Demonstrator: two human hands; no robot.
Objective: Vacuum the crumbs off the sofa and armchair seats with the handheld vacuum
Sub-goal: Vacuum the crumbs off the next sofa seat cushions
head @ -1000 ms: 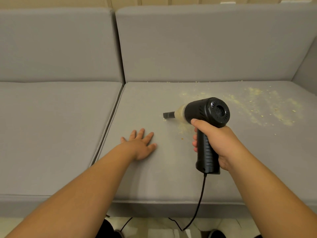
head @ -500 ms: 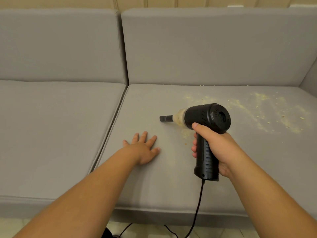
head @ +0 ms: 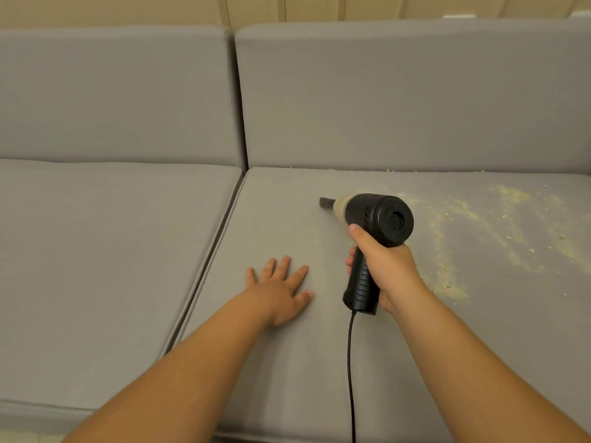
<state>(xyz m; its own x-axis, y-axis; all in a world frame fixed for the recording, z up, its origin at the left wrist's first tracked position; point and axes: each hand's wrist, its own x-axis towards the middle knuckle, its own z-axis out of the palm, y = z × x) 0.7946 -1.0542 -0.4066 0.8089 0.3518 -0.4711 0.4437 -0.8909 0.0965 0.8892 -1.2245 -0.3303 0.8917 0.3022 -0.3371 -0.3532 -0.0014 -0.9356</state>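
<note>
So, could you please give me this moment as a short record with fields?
left hand: open, flat on the right seat cushion
right hand: grips vacuum handle
vacuum: black, corded, nozzle pointing left, low over the cushion
cord: hangs from the handle toward the front edge
crumbs: pale scatter right of the vacuum, some along the backrest seam
left seat cushion: no crumbs visible
</note>
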